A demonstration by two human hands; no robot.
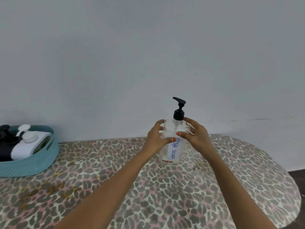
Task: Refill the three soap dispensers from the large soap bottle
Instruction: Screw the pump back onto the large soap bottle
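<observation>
A clear soap dispenser (pixel 171 152) with a black pump head and a white label reading "DISH SOAP" stands upright on the table near the wall. My left hand (pixel 156 138) grips its left shoulder, thumb across the front. My right hand (pixel 196 134) grips its right shoulder, thumb on the front above the label. At the far left, a white dispenser (pixel 28 142) and a black dispenser (pixel 5 141) lie in a teal basket (pixel 41 161). No large soap bottle is in view.
The table (pixel 148 187) wears a leopard-print cloth and curves away at the right, where dark floor shows. A plain pale wall rises right behind the table. The basket sits at the left edge of the view.
</observation>
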